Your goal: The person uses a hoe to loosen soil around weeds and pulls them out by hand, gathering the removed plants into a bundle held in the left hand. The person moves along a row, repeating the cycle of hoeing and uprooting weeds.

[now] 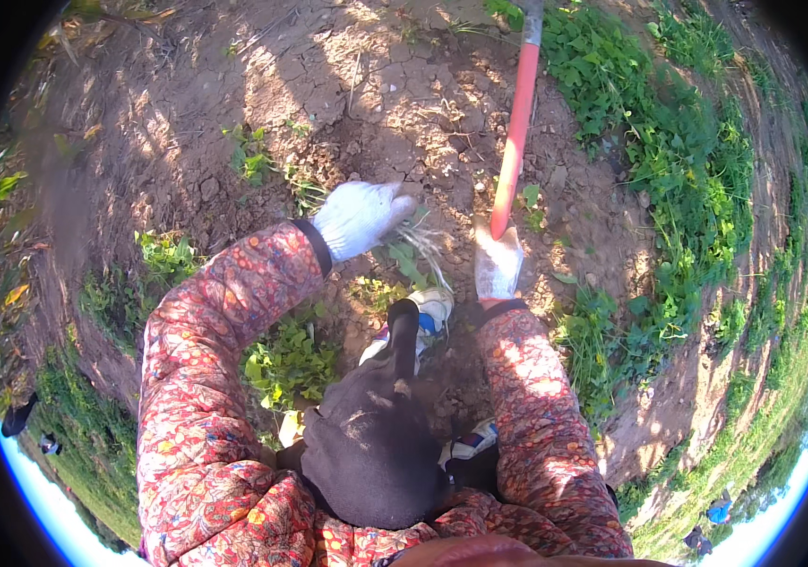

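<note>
- Head view: we are holding our hands apart over the soil [395,85], left hand [359,219] and right hand [498,265] both wearing pale gloves.
- With the right hand we are clamping the near end of a red handle [515,137]; the left is not touching it.
- That handle is running away from us, straight ahead of the right hand and leaning slightly right, its grey part [532,26] reaching the top edge.
- Our left hand is curling beside pale strands [430,244], which are trailing right and toward us, between the hands but nearer the left; whether its fingers are gripping them, we cannot tell.
- Green vines [678,180] are spreading right of the handle.
</note>
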Demonstrator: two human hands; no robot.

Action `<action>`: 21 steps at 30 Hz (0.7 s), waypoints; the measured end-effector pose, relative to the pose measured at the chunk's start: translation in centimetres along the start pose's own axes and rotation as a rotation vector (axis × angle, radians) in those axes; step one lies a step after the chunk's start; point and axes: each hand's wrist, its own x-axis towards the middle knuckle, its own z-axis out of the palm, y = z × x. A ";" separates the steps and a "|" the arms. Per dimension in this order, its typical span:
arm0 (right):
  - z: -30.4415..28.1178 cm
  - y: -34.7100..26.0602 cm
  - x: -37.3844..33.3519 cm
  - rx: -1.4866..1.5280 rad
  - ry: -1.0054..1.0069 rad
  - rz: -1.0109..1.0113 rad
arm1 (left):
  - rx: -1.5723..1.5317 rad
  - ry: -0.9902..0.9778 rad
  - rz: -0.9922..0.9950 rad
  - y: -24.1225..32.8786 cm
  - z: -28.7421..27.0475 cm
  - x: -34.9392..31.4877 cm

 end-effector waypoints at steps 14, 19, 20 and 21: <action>2.0 0.5 -1.2 -0.216 -0.142 0.040 | 0.408 0.266 -0.648 -18.5 -0.2 20.3; -1.2 2.4 -5.0 -0.245 -0.198 0.203 | 0.467 0.318 -0.433 -14.7 0.9 17.2; -2.0 2.7 -6.2 -0.135 -0.172 0.183 | 0.427 0.305 -0.392 -14.1 0.8 15.7; -3.0 3.4 -7.3 -0.030 -0.135 0.171 | 0.385 0.255 -0.339 -12.6 0.6 14.3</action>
